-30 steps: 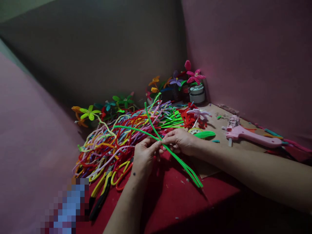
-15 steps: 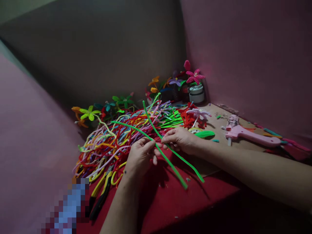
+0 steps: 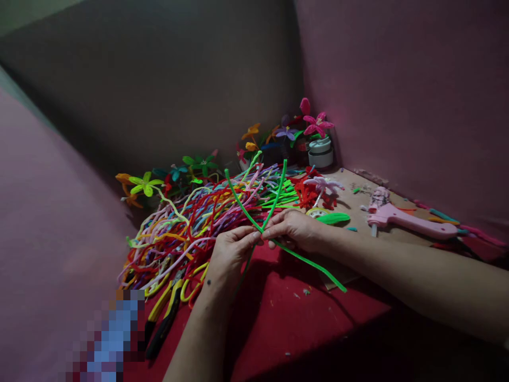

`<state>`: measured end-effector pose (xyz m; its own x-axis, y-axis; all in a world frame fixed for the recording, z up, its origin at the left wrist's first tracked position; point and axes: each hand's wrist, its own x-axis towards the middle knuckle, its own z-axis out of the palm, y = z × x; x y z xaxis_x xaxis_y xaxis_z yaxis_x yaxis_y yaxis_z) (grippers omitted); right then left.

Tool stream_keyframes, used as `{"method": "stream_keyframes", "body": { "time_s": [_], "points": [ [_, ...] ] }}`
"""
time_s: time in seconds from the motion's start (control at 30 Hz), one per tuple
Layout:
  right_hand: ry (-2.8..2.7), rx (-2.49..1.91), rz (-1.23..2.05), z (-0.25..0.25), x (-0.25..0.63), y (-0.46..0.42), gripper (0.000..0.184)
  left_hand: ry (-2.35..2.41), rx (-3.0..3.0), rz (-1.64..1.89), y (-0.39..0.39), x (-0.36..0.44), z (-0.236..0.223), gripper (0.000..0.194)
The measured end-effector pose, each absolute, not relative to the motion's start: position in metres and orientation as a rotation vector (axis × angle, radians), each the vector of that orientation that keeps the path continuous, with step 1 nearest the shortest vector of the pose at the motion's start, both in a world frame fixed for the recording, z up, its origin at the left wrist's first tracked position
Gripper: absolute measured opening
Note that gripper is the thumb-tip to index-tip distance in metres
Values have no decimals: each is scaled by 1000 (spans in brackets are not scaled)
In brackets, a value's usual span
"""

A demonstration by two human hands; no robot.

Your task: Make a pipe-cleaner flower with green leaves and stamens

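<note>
Two green pipe cleaners meet in an X between my hands over the red cloth. My left hand (image 3: 229, 257) is closed, its thumb and fingertips pinching at the crossing. Fingertip to fingertip with it, my right hand (image 3: 293, 228) is also closed in a pinch there. One green pipe cleaner (image 3: 314, 263) runs from upper left to a long tail at lower right. The other green pipe cleaner (image 3: 283, 172) rises to the upper right, and its lower end drops into shadow beside my left wrist. My fingers cover the exact crossing.
Behind my hands lies a heap of colourful pipe cleaners (image 3: 199, 212). Yellow-and-black pliers (image 3: 174, 297) rest at the left. A pink glue gun (image 3: 413, 222) lies on the brown board at right. A lilac pipe-cleaner flower (image 3: 324, 185) and a pink flower (image 3: 318, 124) stand farther back.
My hands have come together at the fingertips. The two green pipe cleaners have swung from running roughly side by side into an X.
</note>
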<state>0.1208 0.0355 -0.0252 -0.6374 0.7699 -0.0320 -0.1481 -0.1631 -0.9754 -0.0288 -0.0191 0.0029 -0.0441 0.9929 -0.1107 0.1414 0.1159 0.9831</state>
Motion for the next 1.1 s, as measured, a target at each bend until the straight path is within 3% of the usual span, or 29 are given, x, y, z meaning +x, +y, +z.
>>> {"method": "stream_keyframes", "body": {
  "time_s": [0.57,1.1],
  "points": [
    [-1528,-915,1846,-31,121,37,23,1456,1244,1087,-17,-27,-4,23],
    [-1726,-688,1557,-15,120,26,5,1180,994,1088,-20,-35,7,15]
  ]
}}
